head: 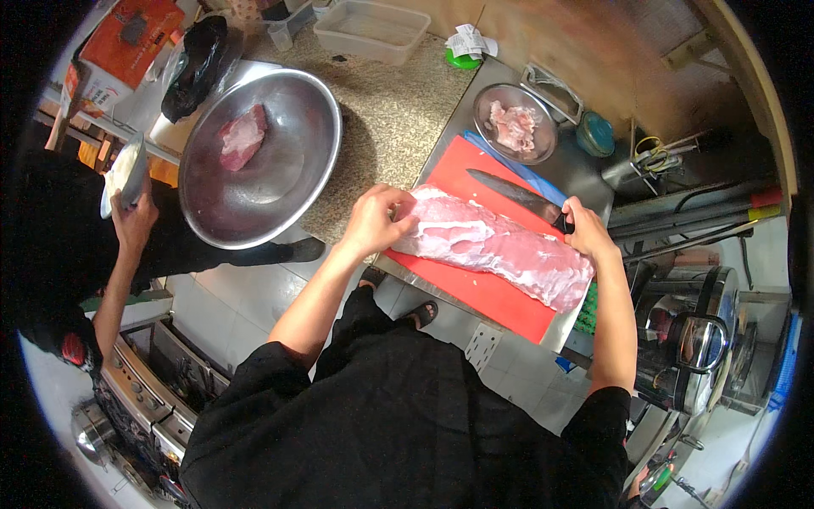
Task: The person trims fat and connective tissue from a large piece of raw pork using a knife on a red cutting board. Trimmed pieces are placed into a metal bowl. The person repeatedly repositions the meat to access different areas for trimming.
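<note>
A long slab of raw meat [496, 245] with white fat and membrane lies across a red cutting board [451, 168]. My left hand [378, 219] grips the slab's left end between thumb and fingers. At the other end, my right hand [588, 229] is closed around the black handle of a kitchen knife [518, 196], whose broad blade lies over the board behind the meat and points left. A large steel bowl [292, 184] to the left holds one piece of raw meat [243, 138]. Pale trimmings [515, 127] are in a smaller steel bowl [484, 137] behind the board.
A co-worker's hand [137, 216] at the left holds a dish [124, 175] with pale contents. A clear plastic container [372, 32] is on the speckled counter. A blue cloth [534, 181] lies beside the board; a lidded round container [595, 133] is behind. Appliances line the right side.
</note>
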Tool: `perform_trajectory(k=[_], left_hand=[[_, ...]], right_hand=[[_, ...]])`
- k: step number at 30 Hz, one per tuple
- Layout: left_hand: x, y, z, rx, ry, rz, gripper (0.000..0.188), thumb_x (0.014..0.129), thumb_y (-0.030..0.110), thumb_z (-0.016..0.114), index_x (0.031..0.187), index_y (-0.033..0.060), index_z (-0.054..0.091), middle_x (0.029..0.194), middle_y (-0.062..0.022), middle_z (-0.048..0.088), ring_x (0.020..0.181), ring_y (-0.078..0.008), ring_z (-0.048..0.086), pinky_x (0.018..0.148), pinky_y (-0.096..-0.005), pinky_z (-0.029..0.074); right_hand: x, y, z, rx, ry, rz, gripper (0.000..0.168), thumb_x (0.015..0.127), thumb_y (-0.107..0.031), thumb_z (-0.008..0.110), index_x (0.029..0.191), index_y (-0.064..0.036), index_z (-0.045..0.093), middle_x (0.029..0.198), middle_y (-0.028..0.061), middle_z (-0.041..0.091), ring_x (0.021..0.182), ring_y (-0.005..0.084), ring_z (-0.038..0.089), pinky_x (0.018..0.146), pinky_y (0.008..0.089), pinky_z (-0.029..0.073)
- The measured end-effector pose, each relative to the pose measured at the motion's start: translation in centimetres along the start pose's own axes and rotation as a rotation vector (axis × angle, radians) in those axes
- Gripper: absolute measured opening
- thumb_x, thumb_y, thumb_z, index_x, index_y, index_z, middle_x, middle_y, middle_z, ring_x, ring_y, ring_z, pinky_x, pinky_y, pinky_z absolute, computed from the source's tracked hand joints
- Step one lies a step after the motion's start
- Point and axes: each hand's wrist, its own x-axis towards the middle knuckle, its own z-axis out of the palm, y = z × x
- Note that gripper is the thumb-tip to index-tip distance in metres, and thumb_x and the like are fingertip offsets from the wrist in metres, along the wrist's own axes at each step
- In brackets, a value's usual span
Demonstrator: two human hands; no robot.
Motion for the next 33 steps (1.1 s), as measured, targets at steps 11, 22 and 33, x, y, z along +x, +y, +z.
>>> perform_trajectory(k=[11,22,33], left_hand=[[4.5,-0.8,-0.3,-0.086,-0.418,0.000,0.038,0.063,0.030,0.077,0.092,0.0060,0.072,0.077,-0.0149,0.069,0.075,-0.0314,0.069,0.070,-0.0411,0.053],[-3.0,-0.8,1.3,-0.223,-0.025,0.150,0.039,0.067,0.012,0.085,0.100,-0.0005,0.068,0.100,-0.0147,0.067,0.091,-0.0299,0.067,0.077,-0.0355,0.054],[-2.8,-2.3,-0.3,-0.263,-0.063,0.263,0.033,0.069,0.009,0.081,0.099,0.0014,0.071,0.095,-0.0114,0.062,0.084,-0.0286,0.063,0.072,-0.0365,0.052]], right_hand=[[-10.2,-5.8,2.9,0.290,0.376,-0.365,0.040,0.083,-0.003,0.057,0.121,-0.005,0.044,0.085,0.0041,0.050,0.079,0.0172,0.059,0.069,0.0323,0.049],[-9.9,-22.2,5.4,1.242,-0.160,0.302,0.051,0.096,-0.009,0.044,0.144,-0.001,0.033,0.085,0.0115,0.057,0.051,0.0143,0.056,0.046,0.0285,0.048],[-13.7,-24.6,3.2,1.221,-0.352,0.466,0.068,0.095,-0.006,0.050,0.157,-0.015,0.022,0.075,0.0057,0.057,0.051,0.0127,0.054,0.042,0.0277,0.048]])
